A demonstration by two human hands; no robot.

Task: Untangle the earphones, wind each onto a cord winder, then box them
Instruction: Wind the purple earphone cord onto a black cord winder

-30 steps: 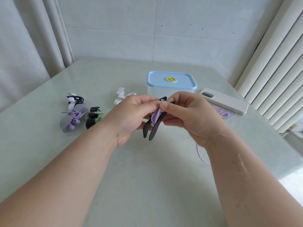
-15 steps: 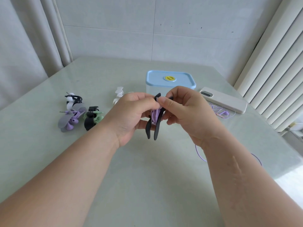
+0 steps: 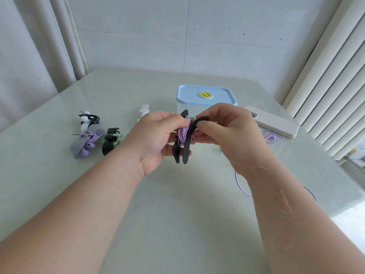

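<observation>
A black cord winder [image 3: 185,147] with purple earphone cord [image 3: 182,135] wound round its middle is held above the table centre. My left hand [image 3: 156,139] grips it from the left. My right hand [image 3: 227,133] pinches the winder's upper flap, bent over to the right. Loose purple cord [image 3: 242,186] trails under my right wrist to purple earbuds [image 3: 271,137] on the table. Behind my hands stands the box with a shut blue lid [image 3: 206,95].
At the left lie wound earphones: a black-and-white set [image 3: 87,120], a purple set in a grey winder [image 3: 87,142], a green set in a black winder [image 3: 110,141]. A white winder [image 3: 144,111] sits behind my left hand. A white phone [image 3: 274,121] lies right of the box.
Both hands have lifted the winder slightly, and my right hand has folded its upper flap over to the right. More purple cord is visible trailing by my right forearm.
</observation>
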